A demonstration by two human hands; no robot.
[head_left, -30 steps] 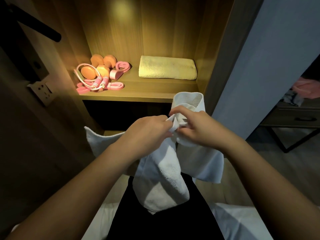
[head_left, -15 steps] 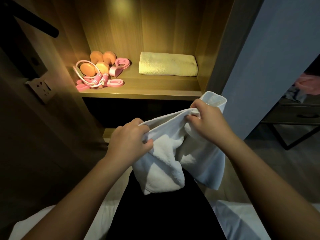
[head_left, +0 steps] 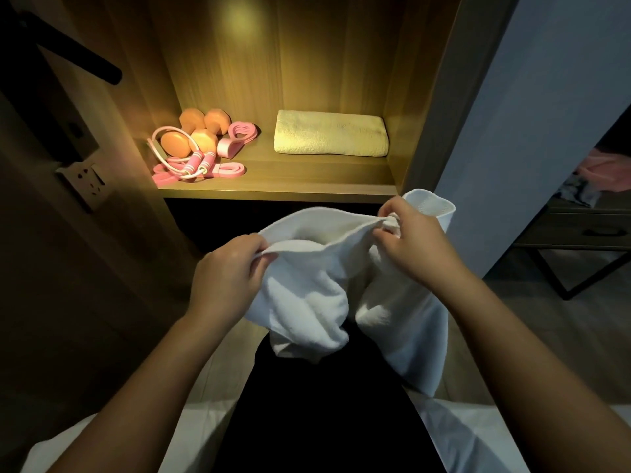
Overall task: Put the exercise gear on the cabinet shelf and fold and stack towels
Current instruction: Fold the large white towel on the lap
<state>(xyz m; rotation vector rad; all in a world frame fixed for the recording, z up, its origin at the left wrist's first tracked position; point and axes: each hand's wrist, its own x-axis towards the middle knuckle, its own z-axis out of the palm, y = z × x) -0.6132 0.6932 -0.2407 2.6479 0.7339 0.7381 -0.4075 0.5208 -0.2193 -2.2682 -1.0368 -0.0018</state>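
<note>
Head view: at far left I see a wall socket (head_left: 87, 180) on a dark panel. On the lit cabinet shelf (head_left: 290, 186), orange dumbbells (head_left: 176, 145), a pink jump rope (head_left: 195, 162) and pink bands (head_left: 227, 170) sit bunched at the left end. A folded pale yellow towel (head_left: 331, 133) lies near them at the right end. Below the shelf, the left hand (head_left: 228, 271) pinches the top edge of a white towel (head_left: 307, 302), thumb and fingers curled on the hem. The towel sags between both hands over dark clothing. The right hand (head_left: 413, 247) grips that same edge, bunched. At far right, a pink cloth (head_left: 604, 169) lies on a dark side table (head_left: 587, 230).
</note>
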